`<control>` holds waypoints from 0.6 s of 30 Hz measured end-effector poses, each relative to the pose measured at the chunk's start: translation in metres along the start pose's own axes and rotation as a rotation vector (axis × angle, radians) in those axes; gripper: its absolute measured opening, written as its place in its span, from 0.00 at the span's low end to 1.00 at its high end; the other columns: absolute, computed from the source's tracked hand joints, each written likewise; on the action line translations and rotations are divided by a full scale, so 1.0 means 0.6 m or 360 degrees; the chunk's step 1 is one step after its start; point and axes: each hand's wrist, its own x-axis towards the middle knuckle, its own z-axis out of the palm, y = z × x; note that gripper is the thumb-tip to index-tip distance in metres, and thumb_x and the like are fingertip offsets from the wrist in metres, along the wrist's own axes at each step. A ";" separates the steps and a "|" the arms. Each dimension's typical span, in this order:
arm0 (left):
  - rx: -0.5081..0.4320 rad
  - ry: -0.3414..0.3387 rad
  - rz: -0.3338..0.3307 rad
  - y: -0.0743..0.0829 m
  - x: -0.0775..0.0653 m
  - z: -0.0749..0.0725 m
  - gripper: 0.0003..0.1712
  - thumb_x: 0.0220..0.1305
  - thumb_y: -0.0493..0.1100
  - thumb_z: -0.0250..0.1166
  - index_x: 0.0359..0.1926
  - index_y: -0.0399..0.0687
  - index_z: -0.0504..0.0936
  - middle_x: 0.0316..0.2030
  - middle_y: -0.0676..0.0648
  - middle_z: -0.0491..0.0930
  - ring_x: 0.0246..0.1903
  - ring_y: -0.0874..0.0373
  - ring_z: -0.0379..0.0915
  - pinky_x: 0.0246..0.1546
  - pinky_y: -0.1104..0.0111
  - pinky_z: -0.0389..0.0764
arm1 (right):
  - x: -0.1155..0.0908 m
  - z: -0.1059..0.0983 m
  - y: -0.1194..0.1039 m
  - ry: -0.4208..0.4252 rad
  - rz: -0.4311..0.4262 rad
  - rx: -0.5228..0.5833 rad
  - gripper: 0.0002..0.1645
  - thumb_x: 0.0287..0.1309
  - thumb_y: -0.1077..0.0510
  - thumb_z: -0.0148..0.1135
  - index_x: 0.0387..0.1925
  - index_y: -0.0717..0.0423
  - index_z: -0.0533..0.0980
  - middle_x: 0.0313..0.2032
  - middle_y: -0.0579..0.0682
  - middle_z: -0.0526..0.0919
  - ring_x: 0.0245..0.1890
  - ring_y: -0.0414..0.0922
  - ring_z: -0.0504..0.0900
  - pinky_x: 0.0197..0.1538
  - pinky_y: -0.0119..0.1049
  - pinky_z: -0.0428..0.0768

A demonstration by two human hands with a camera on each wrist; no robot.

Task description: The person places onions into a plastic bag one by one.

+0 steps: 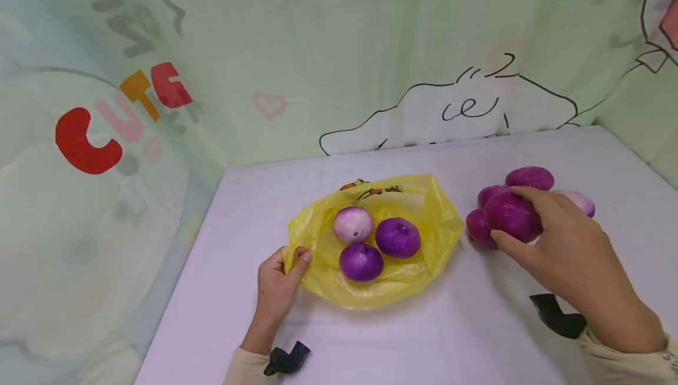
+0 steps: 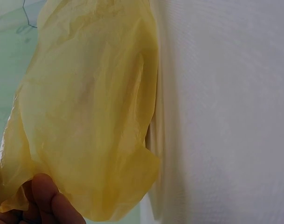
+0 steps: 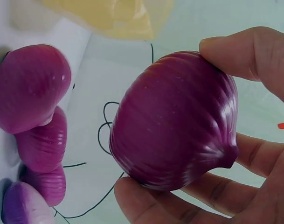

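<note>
Hanging well beyond the fingers of the left hand (image 1: 278, 285) and the right hand (image 1: 574, 249), a pale green backdrop (image 1: 328, 37) carries coloured letters and black line drawings. Below all the fingers spreads a table (image 1: 206, 314) with a pale lilac top. A yellow plastic bag (image 1: 445, 226) lies on it, to the right of the left fingers, its mouth spread wide; the left thumb and fingers pinch its left edge. Behind the right fingers, past the wrist, comes a beige sleeve (image 1: 625, 361).

The right thumb and fingers are curled round a held onion (image 1: 511, 217), purple and glossy; the right wrist view shows it apart from its loose neighbours. Of these, an upper purple onion (image 1: 529, 178) sits just beyond the right fingertips, a middle purple onion (image 1: 489, 194) and a lower purple onion (image 1: 479, 232) lie left of those fingers, partly hidden, and a pale onion (image 1: 582, 201) shows to their right. Inside the bag, right of the left fingers, rest two dark purple onions (image 1: 398, 238) and a whitish onion (image 1: 352, 225).
</note>
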 end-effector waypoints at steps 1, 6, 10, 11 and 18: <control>-0.0001 -0.0001 0.0001 0.000 0.000 0.000 0.05 0.69 0.37 0.70 0.39 0.37 0.87 0.26 0.46 0.79 0.25 0.60 0.73 0.26 0.73 0.76 | 0.000 0.000 -0.002 0.0013 -0.0014 0.0006 0.49 0.50 0.53 0.81 0.67 0.70 0.68 0.55 0.76 0.72 0.50 0.73 0.73 0.44 0.74 0.78; 0.0002 0.0003 -0.0002 0.001 0.000 0.000 0.05 0.69 0.37 0.70 0.39 0.38 0.87 0.26 0.46 0.79 0.25 0.60 0.73 0.26 0.73 0.76 | 0.002 0.002 -0.007 0.0073 -0.0101 0.0055 0.45 0.51 0.54 0.79 0.66 0.68 0.70 0.54 0.74 0.75 0.51 0.69 0.74 0.43 0.74 0.77; 0.0001 0.0005 0.0000 0.001 0.000 -0.001 0.05 0.69 0.37 0.70 0.39 0.37 0.87 0.26 0.46 0.79 0.25 0.60 0.73 0.26 0.73 0.76 | 0.004 0.002 -0.012 0.0099 -0.0152 0.0078 0.43 0.51 0.54 0.78 0.65 0.66 0.71 0.56 0.73 0.77 0.53 0.68 0.74 0.45 0.73 0.76; 0.0001 0.0006 0.0001 0.002 0.000 -0.001 0.04 0.69 0.36 0.70 0.39 0.37 0.87 0.26 0.46 0.79 0.25 0.60 0.73 0.26 0.73 0.76 | 0.005 0.002 -0.014 0.0106 -0.0162 0.0079 0.43 0.51 0.54 0.79 0.65 0.66 0.72 0.56 0.72 0.77 0.53 0.68 0.74 0.46 0.73 0.76; -0.0007 0.0007 -0.0016 0.002 0.000 -0.001 0.04 0.69 0.36 0.70 0.39 0.37 0.87 0.26 0.46 0.79 0.25 0.60 0.74 0.26 0.74 0.76 | 0.006 0.005 -0.026 0.0123 -0.0192 0.0082 0.42 0.50 0.55 0.80 0.64 0.65 0.72 0.56 0.72 0.76 0.53 0.67 0.74 0.46 0.70 0.77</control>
